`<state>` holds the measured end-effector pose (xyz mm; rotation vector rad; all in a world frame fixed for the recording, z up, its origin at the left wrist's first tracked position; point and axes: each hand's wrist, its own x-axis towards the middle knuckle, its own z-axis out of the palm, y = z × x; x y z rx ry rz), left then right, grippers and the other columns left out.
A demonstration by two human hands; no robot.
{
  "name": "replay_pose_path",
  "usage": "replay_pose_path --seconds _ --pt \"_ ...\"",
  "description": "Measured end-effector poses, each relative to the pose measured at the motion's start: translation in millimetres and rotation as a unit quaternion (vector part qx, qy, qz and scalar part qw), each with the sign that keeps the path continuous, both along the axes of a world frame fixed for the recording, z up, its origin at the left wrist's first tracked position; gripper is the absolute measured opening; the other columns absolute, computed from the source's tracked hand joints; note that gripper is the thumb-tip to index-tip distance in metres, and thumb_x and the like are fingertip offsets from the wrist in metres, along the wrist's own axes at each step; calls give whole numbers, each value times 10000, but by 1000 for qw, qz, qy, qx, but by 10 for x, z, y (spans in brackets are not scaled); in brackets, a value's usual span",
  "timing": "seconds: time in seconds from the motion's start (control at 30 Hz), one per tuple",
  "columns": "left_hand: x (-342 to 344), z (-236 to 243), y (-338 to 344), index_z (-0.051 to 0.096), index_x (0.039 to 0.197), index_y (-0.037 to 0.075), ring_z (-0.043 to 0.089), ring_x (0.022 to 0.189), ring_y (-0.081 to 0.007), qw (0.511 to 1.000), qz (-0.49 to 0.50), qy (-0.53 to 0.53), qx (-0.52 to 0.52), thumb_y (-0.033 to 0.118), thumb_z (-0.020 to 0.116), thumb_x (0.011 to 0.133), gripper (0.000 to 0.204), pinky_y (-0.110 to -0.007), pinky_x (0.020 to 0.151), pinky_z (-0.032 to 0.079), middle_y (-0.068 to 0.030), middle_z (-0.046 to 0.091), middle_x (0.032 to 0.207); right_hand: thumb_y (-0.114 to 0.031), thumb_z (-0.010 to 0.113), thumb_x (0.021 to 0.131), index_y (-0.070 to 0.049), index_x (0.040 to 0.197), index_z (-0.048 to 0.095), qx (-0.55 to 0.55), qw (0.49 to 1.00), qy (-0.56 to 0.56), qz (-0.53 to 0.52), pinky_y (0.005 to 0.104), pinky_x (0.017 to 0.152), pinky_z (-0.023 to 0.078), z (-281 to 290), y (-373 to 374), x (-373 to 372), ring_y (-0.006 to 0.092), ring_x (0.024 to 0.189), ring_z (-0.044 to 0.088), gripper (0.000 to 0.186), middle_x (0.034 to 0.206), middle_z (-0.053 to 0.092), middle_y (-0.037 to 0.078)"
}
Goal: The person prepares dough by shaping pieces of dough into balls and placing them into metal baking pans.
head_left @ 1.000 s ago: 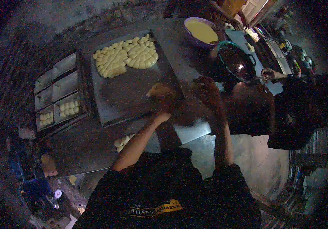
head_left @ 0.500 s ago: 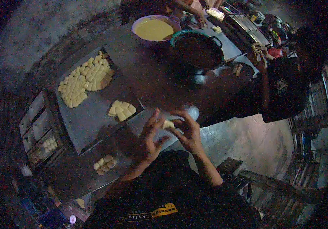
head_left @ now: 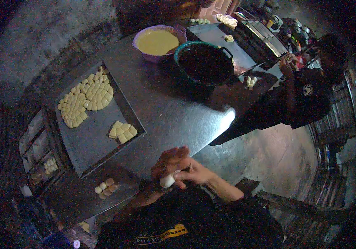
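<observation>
Spreading across the middle of the scene, the steel worktable (head_left: 173,112) runs from the near left to the far right, and everything else sits on it or at its edge. On its left half lies a dark baking tray (head_left: 91,141), its long axis running from near to far; a big patch of pale shaped dough pieces (head_left: 86,99) fills its far end and a small cluster of pieces (head_left: 122,132) lies near its right rim. Farther off stand a dark round pot (head_left: 205,62) and, left of it, a purple bowl of yellow batter (head_left: 157,41). A person in dark clothes (head_left: 306,95) works at the far right, well apart from the near hands. On the near left, beside the tray's near corner, a few loose dough balls (head_left: 105,187) sit on a darker surface.

Both hands meet just off the table's near edge, close to the body. The left hand (head_left: 167,164) is curled over the top and the right hand (head_left: 196,173) closes in from the right, so the two together grip a small white dough lump (head_left: 167,181) that shows between them at the lower left of the grip. Its long axis cannot be told, as the fingers hide most of it. The tray's small cluster lies up and to the left of the lump, on the left hand's side and nearer to that hand than to the right.
</observation>
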<state>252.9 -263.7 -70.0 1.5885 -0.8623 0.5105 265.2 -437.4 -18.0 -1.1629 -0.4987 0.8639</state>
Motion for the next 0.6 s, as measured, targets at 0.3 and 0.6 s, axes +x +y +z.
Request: replay_pose_path --seconds 0.3,0.6 --pt "-9 -110 237 -223 1547 253 283 1445 -445 900 15 385 -205 433 877 708 1396 -622 1095 337 -204 27 1650 -355 483 987 -52 1067 698 -606 624 -472 -145 427 720 558 30 -700 3338 300 878 715 380 1000 715 171" --pt "-840 -409 731 -139 1571 306 367 1400 -447 843 166 417 -297 301 862 772 1280 -560 1048 412 -181 121 1647 -327 522 970 -84 1109 717 -210 941 -213 -159 429 841 560 -1527 -1489 4411 332 967 699 341 1096 713 168"
